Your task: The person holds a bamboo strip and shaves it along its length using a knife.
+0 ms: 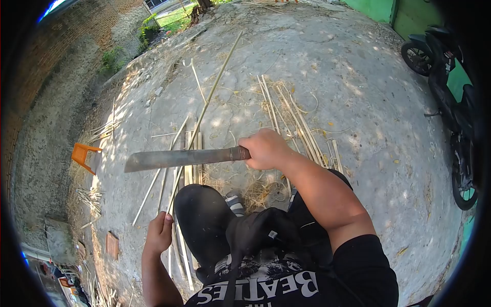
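Note:
A long machete (184, 158) is held level by its handle in my right hand (267, 149), its blade pointing left. My left hand (159, 233), lower down beside my left knee, is closed around the near end of a long thin bamboo strip (215, 82). This strip slants up and away to the right, and the blade crosses over it; whether the two touch I cannot tell. More pale strips (190, 176) lie under and beside the blade, in front of my left knee.
Bamboo strips (302, 125) and fibre shavings (258, 193) lie on the concrete ahead. An orange plastic chair (83, 155) and a brick (112, 245) are at left, near a brick wall (56, 56). A motorcycle (449, 102) is parked at right.

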Demonstrator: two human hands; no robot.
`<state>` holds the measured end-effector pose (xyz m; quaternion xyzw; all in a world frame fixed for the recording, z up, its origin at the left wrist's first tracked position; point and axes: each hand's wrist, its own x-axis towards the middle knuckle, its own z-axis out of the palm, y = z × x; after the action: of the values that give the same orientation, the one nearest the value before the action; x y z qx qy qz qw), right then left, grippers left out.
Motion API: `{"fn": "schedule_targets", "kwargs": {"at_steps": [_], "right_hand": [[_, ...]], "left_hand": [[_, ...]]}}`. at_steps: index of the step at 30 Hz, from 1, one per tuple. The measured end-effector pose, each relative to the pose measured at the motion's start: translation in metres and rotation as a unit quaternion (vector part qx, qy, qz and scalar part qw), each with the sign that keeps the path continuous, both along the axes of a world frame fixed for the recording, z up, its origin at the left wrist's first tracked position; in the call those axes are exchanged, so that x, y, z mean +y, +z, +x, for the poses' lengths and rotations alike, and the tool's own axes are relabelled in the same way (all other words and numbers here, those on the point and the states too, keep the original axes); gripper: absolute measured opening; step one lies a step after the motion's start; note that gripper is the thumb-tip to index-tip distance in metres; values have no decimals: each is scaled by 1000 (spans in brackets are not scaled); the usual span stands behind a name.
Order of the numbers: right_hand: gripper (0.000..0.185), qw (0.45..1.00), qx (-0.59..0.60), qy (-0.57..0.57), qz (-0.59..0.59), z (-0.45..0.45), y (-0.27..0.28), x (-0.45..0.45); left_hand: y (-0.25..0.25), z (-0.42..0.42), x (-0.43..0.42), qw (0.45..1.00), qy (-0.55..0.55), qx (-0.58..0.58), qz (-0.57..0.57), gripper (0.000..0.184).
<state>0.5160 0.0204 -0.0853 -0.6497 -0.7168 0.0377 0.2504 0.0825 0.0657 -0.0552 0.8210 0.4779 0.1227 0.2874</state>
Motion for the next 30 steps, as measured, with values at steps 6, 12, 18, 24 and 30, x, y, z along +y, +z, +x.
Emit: {"fn": "schedule_targets", "kwargs": {"at_steps": [6,12,18,24,30], "right_hand": [[17,996,-14,-31,-81,25,-4,9],[18,992,-10,-46,-120,12,7,3],[16,997,-57,26,-46,-11,-1,8],[18,986,-19,-97,-131,32,1,10],[19,993,-3,-41,-112,0,-2,4]], "left_hand": [[14,-12,-7,983,-16,101,155,30],[5,-6,-6,982,-6,110,152,29],[-1,33,-22,991,-13,59,123,32],[8,22,-27,991,-19,86,96,34],[-7,30,-23,993,-15,74,93,35]]}}
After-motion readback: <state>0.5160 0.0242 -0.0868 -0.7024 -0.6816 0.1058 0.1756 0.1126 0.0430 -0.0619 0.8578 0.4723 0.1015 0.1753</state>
